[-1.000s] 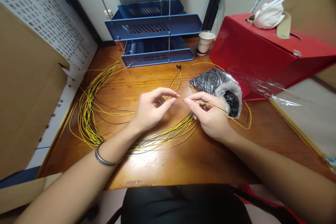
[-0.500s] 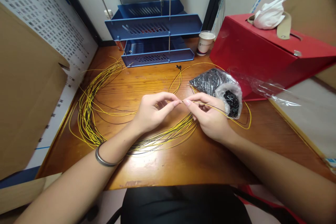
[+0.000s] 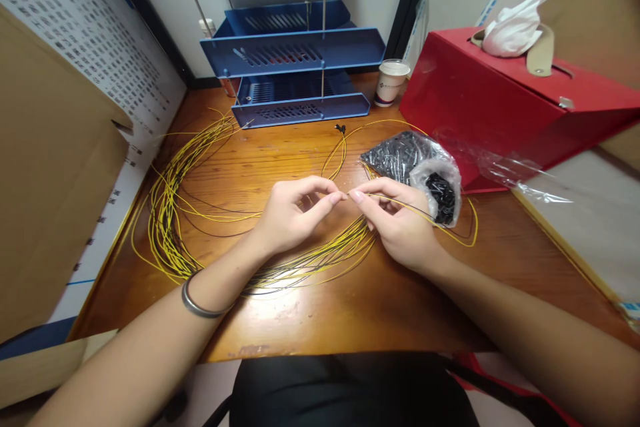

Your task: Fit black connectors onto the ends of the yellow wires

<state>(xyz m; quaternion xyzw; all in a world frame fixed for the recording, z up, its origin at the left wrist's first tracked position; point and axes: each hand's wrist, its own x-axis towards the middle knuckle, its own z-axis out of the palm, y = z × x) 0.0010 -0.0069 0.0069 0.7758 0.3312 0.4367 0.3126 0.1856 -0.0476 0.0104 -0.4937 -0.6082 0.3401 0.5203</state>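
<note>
Thumb and forefinger of my right hand (image 3: 400,217) pinch a thin wire (image 3: 400,202), part of a yellow and black pair that runs back over the hand and loops down at its right. My left hand (image 3: 303,210) is closed in a pinch just left of the wire's tip; whatever lies between those fingertips is too small to make out. Beneath and beyond both hands, a large coil of yellow and black wires (image 3: 167,227) curves across the table. One looped wire end with small black connectors (image 3: 341,129) lies behind the hands.
A clear plastic bag of small black parts (image 3: 400,153) lies open behind my right hand. Blue stacked trays (image 3: 300,110) and a paper cup (image 3: 391,83) stand at the back. A red tissue box (image 3: 480,100) is at the right, cardboard (image 3: 55,180) at the left.
</note>
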